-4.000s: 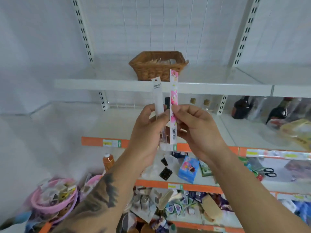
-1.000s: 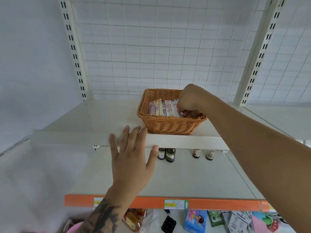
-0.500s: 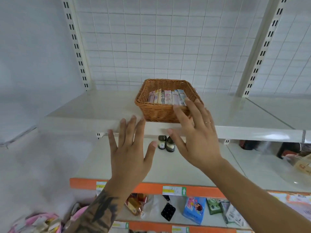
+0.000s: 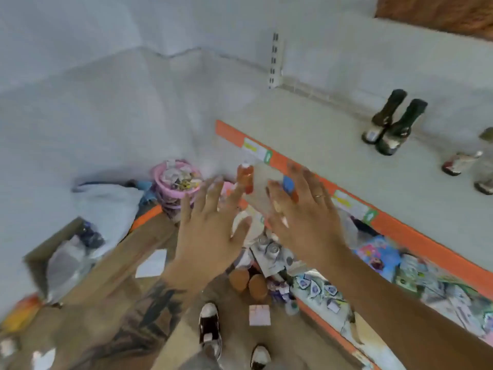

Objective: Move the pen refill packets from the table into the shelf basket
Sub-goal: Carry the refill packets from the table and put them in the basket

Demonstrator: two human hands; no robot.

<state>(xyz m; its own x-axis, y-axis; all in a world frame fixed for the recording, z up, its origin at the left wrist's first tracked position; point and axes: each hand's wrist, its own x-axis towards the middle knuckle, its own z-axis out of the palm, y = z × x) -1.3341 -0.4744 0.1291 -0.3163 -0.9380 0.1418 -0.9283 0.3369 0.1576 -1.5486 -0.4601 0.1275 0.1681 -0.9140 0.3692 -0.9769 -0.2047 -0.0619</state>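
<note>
My left hand (image 4: 208,231) and my right hand (image 4: 306,217) hang in mid-air side by side, fingers spread and straight, holding nothing. They are in front of the orange-edged shelf (image 4: 400,231). A corner of the brown wicker basket (image 4: 437,14) shows at the top right edge. No pen refill packets can be made out; the view is tilted and blurred.
Two dark small bottles (image 4: 392,124) stand on the white shelf at right. A pink basket (image 4: 176,182) of small items and an orange bottle (image 4: 245,177) sit beyond my hands. A cardboard box (image 4: 66,260) is at lower left. Lower shelves hold colourful packs (image 4: 378,257).
The view has swung down and left, away from the wicker basket. Both hands have come down from the upper shelf edge and stay open and empty.
</note>
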